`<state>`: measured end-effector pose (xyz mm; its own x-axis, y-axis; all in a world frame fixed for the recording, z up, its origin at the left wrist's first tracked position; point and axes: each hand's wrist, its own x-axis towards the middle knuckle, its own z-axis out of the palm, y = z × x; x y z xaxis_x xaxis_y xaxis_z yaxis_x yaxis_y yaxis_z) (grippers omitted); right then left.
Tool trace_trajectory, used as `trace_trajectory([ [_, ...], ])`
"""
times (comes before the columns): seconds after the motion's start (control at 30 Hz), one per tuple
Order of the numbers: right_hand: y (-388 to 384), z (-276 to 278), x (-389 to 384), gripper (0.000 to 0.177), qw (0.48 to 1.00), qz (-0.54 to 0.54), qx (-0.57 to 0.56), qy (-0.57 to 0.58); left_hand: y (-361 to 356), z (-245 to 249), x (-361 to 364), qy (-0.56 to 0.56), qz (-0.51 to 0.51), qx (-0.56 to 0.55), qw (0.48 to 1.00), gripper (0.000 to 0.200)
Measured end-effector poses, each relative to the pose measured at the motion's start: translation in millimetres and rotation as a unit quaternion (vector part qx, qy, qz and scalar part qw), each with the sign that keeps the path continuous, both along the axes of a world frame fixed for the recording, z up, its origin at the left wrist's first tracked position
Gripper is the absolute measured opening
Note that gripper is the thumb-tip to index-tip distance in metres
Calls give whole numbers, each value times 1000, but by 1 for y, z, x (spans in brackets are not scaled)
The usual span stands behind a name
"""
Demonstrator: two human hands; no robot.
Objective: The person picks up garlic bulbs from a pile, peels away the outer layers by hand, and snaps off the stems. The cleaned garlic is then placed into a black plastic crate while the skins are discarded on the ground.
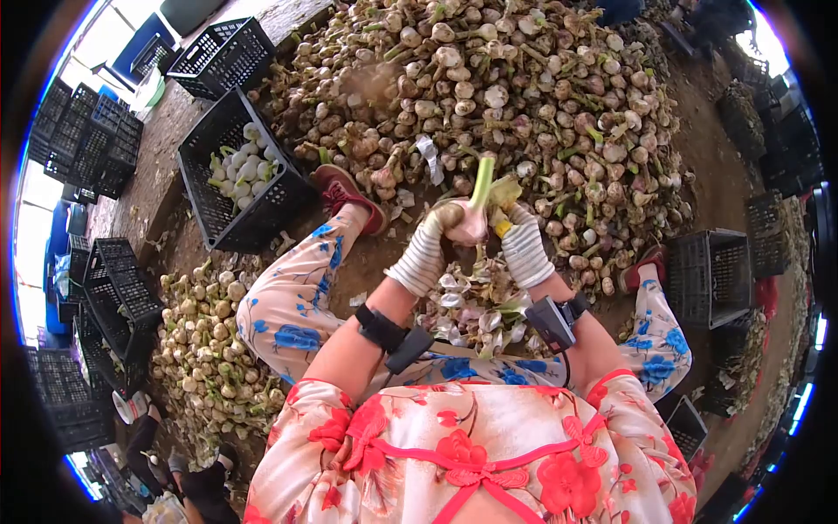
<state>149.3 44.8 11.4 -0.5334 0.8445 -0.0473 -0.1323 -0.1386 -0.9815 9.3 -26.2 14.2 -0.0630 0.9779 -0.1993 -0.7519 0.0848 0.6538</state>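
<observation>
A garlic bulb (pixel 469 227) with a thick green stem is held upright between my hands, above the ground between my legs. My left hand (pixel 421 253), in a white striped glove, is closed round its left side. My right hand (pixel 524 246), gloved alike, is closed at the bulb's right side, at a loose strip of yellowish garlic husk (pixel 504 192). A small yellow thing (pixel 502 228) shows at those fingers; its kind is hidden. Below my hands lies a heap of pale and purplish peeled skins (pixel 476 314).
A large pile of unpeeled garlic (pixel 524 96) rises ahead. One black crate (pixel 196 166) at left holds white bulbs; another crate (pixel 733 275) stands at right. More garlic (pixel 205 349) lies beside my left leg. Stacked crates (pixel 113 288) stand at far left. Another person (pixel 205 489) sits at lower left.
</observation>
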Motion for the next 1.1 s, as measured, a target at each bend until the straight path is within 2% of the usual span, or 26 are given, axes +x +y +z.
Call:
trace_trajectory([
  [0.07, 0, 1, -2, 17, 991, -7, -124, 51, 2, 6, -13, -128, -12, -122, 984, 43],
  [0.1, -3, 3, -2, 17, 989, 3, -131, 70, 4, -19, -26, -120, -58, -107, 985, 48],
  [0.13, -6, 1, -3, 17, 989, 3, -132, 70, 2, -13, -24, -120, -58, -108, 985, 48],
  [0.2, -14, -8, -9, 17, 1000, -18, -4, -17, -5, 6, -18, 59, 36, -135, 988, 49],
  [0.23, -21, 4, -11, 19, 1000, -8, -1, -11, 3, -28, -10, 159, 163, -12, 974, 55],
  [0.27, -22, -2, -16, 15, 994, -20, 108, -22, -4, -25, -7, 256, 175, 39, 950, 63],
  [0.33, -27, 5, -17, 15, 987, 2, 151, -47, -4, -19, -19, 199, 132, 12, 971, 66],
  [0.37, -27, 17, -16, 15, 995, 25, 93, -41, -9, 1, -21, 115, 107, -41, 987, 58],
  [0.4, -23, 25, -13, 15, 998, 47, 35, -36, -11, -1, -25, 115, 110, -41, 986, 58],
  [0.43, -19, 22, -10, 15, 998, 50, -13, 37, -13, -4, -28, 72, 87, -57, 992, 54],
  [0.47, -11, 21, -7, 15, 995, 33, -75, 48, -14, 5, -28, 29, 64, -72, 995, 50],
  [0.5, 6, -1, 0, 15, 989, 8, -130, 69, -11, 12, -20, 63, 152, -18, 986, 46],
  [0.53, 25, -27, 4, 15, 979, -18, -185, 88, -13, 15, -23, 62, 153, -18, 986, 46],
  [0.57, 37, -34, 2, 14, 992, -73, -105, 6, -17, 16, -26, 47, 121, -4, 992, 48],
  [0.6, 47, -35, 8, 17, 963, -44, 74, -257, -19, 18, -28, 33, 86, 10, 996, 49],
  [0.67, 52, -38, 5, 24, 993, 32, 10, -114, -15, 24, -27, 57, 80, 47, 994, 54],
  [0.7, 57, -50, 3, 34, 991, 86, -99, 13, -15, 25, -28, 71, 87, 22, 993, 55],
  [0.73, 47, -29, 1, 34, 991, 87, -104, 9, -17, 28, -25, 83, 90, -8, 992, 55],
  [0.8, 22, 41, -8, 37, 987, 148, 8, -64, -18, 23, -24, 93, 67, -22, 993, 56],
  [0.83, 23, 35, -13, 38, 971, 115, 170, -123, -16, 21, -24, 106, 46, -29, 993, 57],
  [0.87, 21, 45, -12, 29, 934, 106, 243, -240, -15, 20, -22, 106, 42, -29, 993, 57],
  [0.9, 25, 37, -11, 24, 977, 128, 119, -124, -15, 19, -22, 75, 37, -19, 996, 58],
  [0.93, 29, 33, -11, 19, 989, 149, -7, -3, -16, 20, -22, 45, 34, -10, 998, 59],
  [0.97, 31, 32, -9, 19, 989, 151, -6, -2, -17, 23, -20, 55, 50, -17, 997, 60],
  [1.03, 32, 31, -6, 11, 984, 139, -107, 29, -20, 23, -23, 43, 33, -13, 998, 58],
  [1.1, 17, 30, -14, 12, 988, 121, -92, 29, -19, 15, -22, 67, 41, -8, 997, 53],
])
